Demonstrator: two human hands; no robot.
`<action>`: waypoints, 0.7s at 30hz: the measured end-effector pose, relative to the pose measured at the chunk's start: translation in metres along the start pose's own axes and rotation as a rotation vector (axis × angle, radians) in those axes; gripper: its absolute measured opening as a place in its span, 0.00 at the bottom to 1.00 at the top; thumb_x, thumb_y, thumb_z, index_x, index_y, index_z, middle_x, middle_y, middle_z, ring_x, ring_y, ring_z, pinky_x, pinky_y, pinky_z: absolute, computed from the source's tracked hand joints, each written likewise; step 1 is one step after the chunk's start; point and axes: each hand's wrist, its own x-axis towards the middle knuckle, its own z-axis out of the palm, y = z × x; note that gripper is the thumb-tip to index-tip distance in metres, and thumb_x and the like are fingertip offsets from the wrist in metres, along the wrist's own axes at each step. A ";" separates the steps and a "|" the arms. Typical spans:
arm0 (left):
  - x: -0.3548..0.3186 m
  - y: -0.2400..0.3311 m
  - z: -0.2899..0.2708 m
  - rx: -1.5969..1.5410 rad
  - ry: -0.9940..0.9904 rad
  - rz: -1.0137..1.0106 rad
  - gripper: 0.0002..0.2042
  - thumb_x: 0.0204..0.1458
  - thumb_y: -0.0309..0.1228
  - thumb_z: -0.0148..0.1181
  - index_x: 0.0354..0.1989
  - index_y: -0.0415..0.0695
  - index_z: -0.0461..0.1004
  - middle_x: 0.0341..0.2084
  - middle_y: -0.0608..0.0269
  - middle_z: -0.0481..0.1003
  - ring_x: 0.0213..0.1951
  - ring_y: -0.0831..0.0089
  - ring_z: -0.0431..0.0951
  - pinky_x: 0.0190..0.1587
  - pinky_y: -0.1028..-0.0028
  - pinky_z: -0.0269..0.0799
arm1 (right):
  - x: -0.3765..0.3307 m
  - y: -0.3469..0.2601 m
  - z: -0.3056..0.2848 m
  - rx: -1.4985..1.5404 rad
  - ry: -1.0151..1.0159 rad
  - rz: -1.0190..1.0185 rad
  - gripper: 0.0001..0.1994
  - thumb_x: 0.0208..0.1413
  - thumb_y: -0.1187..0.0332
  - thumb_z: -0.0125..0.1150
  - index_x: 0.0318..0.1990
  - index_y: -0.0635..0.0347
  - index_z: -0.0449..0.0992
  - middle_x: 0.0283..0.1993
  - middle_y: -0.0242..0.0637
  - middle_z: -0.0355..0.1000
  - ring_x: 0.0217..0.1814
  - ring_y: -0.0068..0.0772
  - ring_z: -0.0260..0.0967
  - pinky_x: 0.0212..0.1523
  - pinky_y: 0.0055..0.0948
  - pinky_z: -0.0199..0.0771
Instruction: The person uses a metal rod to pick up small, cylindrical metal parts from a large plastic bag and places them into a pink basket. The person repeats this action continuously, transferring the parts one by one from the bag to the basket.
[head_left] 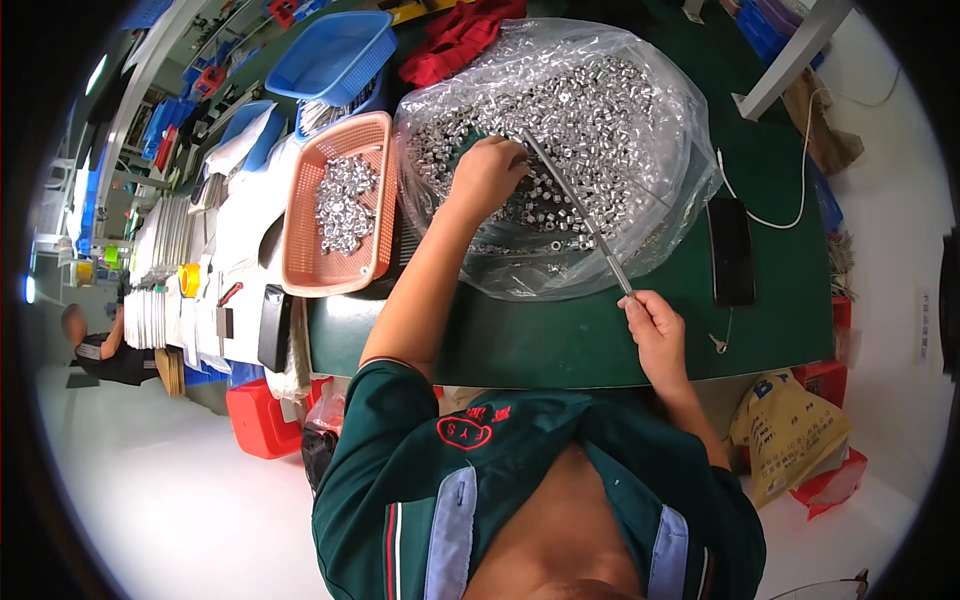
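My right hand (657, 335) is closed round the near end of a thin metal rod (570, 195). The rod slants away to the far left, over a large clear plastic bag (690, 130) spread on the green table. Many small shiny metal sleeves (600, 100) lie loose in that bag. Close to the rod's far tip, my left hand (487, 175) reaches in among the sleeves, fingers curled together. What its fingertips pinch, if anything, is too small to make out. Nearer my right hand, the rod looks brighter and thicker.
Left of the bag stands a pink basket (292, 215) with more small metal parts. Blue baskets (340, 55) and a red cloth (460, 40) are behind. A black phone (731, 250), keys (718, 343) and a white cable (780, 222) lie right. Someone (100, 345) sits far left.
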 end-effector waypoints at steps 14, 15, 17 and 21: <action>-0.018 -0.009 -0.011 -1.423 -0.012 -0.313 0.10 0.53 0.27 0.62 0.42 0.39 0.75 0.31 0.65 0.74 0.33 0.77 0.72 0.37 0.76 0.68 | 0.001 -0.002 -0.002 0.016 -0.018 0.039 0.08 0.60 0.69 0.56 0.37 0.66 0.76 0.20 0.22 0.60 0.24 0.11 0.53 0.23 0.18 0.54; -0.026 -0.016 -0.012 -1.645 -0.025 -0.310 0.10 0.53 0.27 0.62 0.43 0.40 0.74 0.32 0.64 0.74 0.33 0.76 0.71 0.38 0.76 0.67 | 0.002 -0.002 0.000 0.006 -0.026 0.031 0.08 0.60 0.69 0.56 0.37 0.66 0.76 0.20 0.22 0.60 0.24 0.11 0.53 0.23 0.18 0.54; -0.037 -0.035 -0.010 -1.953 -0.092 -0.405 0.12 0.53 0.30 0.63 0.44 0.42 0.73 0.34 0.64 0.72 0.33 0.75 0.68 0.37 0.75 0.65 | 0.001 -0.003 0.001 -0.032 -0.048 0.026 0.07 0.60 0.70 0.56 0.37 0.66 0.76 0.20 0.22 0.60 0.24 0.11 0.53 0.23 0.18 0.54; -0.051 -0.022 -0.023 -2.082 -0.075 -0.250 0.13 0.53 0.32 0.63 0.45 0.42 0.73 0.33 0.64 0.72 0.35 0.74 0.69 0.38 0.74 0.66 | 0.000 -0.008 0.000 -0.079 -0.070 0.002 0.07 0.60 0.70 0.57 0.37 0.66 0.76 0.20 0.24 0.62 0.24 0.11 0.54 0.24 0.18 0.55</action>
